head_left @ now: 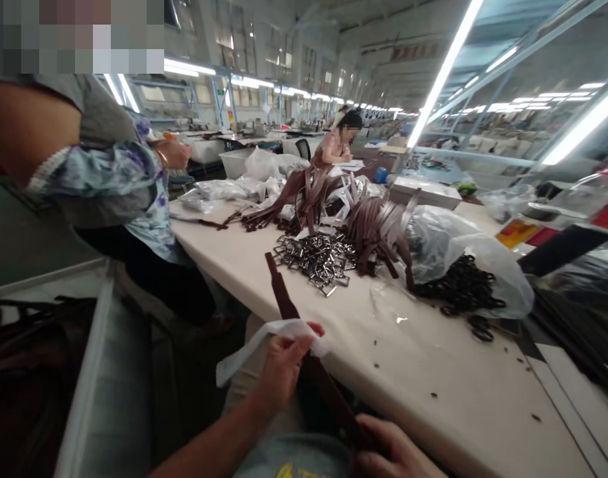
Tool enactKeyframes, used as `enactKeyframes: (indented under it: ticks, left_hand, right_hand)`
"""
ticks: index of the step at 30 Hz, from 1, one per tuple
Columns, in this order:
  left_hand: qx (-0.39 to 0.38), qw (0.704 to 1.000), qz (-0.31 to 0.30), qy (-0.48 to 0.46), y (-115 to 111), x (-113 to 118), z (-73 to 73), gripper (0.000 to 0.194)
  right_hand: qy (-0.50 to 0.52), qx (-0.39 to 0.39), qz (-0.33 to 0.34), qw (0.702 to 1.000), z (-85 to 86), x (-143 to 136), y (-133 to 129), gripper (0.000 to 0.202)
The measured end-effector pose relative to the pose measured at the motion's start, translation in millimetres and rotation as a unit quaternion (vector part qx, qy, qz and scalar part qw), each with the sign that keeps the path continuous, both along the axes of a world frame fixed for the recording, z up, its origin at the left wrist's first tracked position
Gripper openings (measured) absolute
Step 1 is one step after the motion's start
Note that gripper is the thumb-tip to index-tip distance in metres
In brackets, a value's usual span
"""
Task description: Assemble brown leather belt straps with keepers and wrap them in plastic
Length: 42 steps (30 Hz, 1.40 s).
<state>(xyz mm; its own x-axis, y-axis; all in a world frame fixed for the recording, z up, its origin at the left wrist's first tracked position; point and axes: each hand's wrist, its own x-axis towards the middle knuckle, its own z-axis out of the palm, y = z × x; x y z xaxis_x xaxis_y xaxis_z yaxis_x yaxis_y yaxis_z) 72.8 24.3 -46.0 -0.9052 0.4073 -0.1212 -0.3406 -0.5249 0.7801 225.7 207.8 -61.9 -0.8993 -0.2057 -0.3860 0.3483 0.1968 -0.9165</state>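
A long dark brown strap runs from my lap over the table's near edge, its narrow end lying toward the buckles. Around its middle, my left hand pinches a strip of thin white wrapping, whose loose end hangs to the left. Lower down, my right hand has its fingers wrapped about the strap near the bottom of the view. Beyond the strap's far end lies a heap of metal rectangular buckles.
Bundles of brown straps and a clear plastic bag of black rings cover the table's far part. A co-worker stands at left beside a pale-edged bin. Another person leans over papers farther back.
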Motion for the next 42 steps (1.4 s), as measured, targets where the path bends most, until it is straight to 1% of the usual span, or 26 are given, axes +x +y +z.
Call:
enactKeyframes:
  ticks: [2,3,4,5,6,7,9,10,11,12,14,15,17,21,23,25,27,29,32,35,37,39,42]
  left_hand:
    - [-0.037,0.995,-0.090,0.000,0.8,23.2,-6.8,0.034]
    - [-0.049,0.991,-0.128,-0.004,-0.1,30.6,-8.0,0.038]
    - [-0.056,0.986,-0.155,-0.010,-2.0,34.5,-7.7,0.041]
    - [-0.057,0.985,-0.160,-0.013,-5.1,34.4,-6.3,0.042]
    - [-0.053,0.989,-0.139,-0.009,-9.5,30.5,-3.9,0.039]
    - [-0.043,0.994,-0.097,0.000,-15.3,23.3,-0.8,0.034]
    - [-0.011,1.000,0.014,0.014,-30.6,2.5,6.3,0.027]
    - [0.007,0.998,0.067,0.015,-39.3,-8.9,9.4,0.027]
    - [0.021,0.994,0.105,0.008,-48.0,-19.6,11.7,0.028]
    - [0.031,0.991,0.129,-0.007,-56.1,-28.7,12.6,0.030]
    - [0.033,0.988,0.147,-0.046,-67.8,-40.0,9.9,0.033]
    - [0.030,0.986,0.147,-0.066,-70.4,-41.7,6.4,0.034]
    - [0.021,0.984,0.138,-0.107,-68.9,-38.1,-3.1,0.031]
    - [0.026,0.980,0.100,-0.172,-50.8,-15.8,-20.1,0.025]
    - [0.027,0.980,0.075,-0.185,-43.7,-6.8,-24.0,0.025]
    - [0.017,0.980,0.064,-0.188,-42.5,-4.3,-24.8,0.024]
    - [0.011,0.977,0.085,-0.198,-47.8,-8.9,-23.2,0.022]
    - [0.014,0.970,0.122,-0.212,-58.1,-18.1,-20.6,0.020]
    - [0.013,0.961,0.151,-0.229,-74.6,-31.8,-17.2,0.019]
    - [0.000,0.960,0.152,-0.235,-81.7,-37.1,-17.0,0.019]
    - [-0.003,0.963,0.144,-0.228,-80.0,-35.5,-18.4,0.020]
    - [-0.003,0.968,0.131,-0.213,-75.5,-31.4,-19.9,0.023]
    - [0.002,0.976,0.113,-0.186,-69.7,-24.5,-20.8,0.029]
  right_hand:
    - [0.022,-0.046,0.017,0.999,16.4,-27.1,-17.0,0.039]
    - [0.036,-0.063,0.023,0.997,22.0,-40.3,-25.1,0.039]
    - [0.046,-0.077,0.008,0.996,25.6,-51.8,-32.2,0.041]
    - [0.049,-0.086,0.005,0.995,27.4,-60.7,-37.8,0.045]
    - [0.049,-0.093,0.005,0.994,27.5,-66.5,-41.5,0.049]
    - [0.041,-0.100,0.012,0.994,26.3,-69.1,-43.1,0.052]
    - [0.015,-0.114,0.044,0.992,20.9,-65.9,-39.9,0.055]
    - [-0.002,-0.119,0.057,0.991,17.4,-61.4,-35.8,0.056]
    - [-0.018,-0.122,0.070,0.990,13.9,-55.8,-30.9,0.057]
    - [-0.031,-0.125,0.080,0.988,10.8,-49.8,-25.9,0.057]
    - [-0.050,-0.136,0.091,0.985,7.3,-38.9,-17.6,0.056]
    - [-0.057,-0.142,0.092,0.984,7.0,-35.0,-15.4,0.055]
    - [-0.062,-0.143,0.083,0.984,8.4,-31.6,-15.3,0.051]
    - [-0.035,-0.093,0.060,0.993,8.3,-41.4,-28.8,0.049]
    - [-0.010,-0.066,0.040,0.997,4.1,-49.0,-37.3,0.049]
    - [0.010,-0.031,0.014,0.999,0.3,-53.8,-42.8,0.048]
    - [0.027,0.009,-0.008,1.000,0.7,-54.3,-43.1,0.045]
    - [0.048,0.043,-0.017,0.998,6.7,-50.8,-37.9,0.043]
    - [0.100,0.103,0.001,0.990,22.1,-42.7,-26.9,0.040]
    - [0.147,0.155,0.045,0.976,33.7,-38.6,-23.8,0.039]
    - [0.159,0.178,0.070,0.969,35.4,-40.4,-27.9,0.038]
    - [0.161,0.197,0.084,0.963,32.8,-44.9,-34.2,0.037]
    - [0.150,0.213,0.085,0.962,25.9,-52.5,-42.3,0.037]
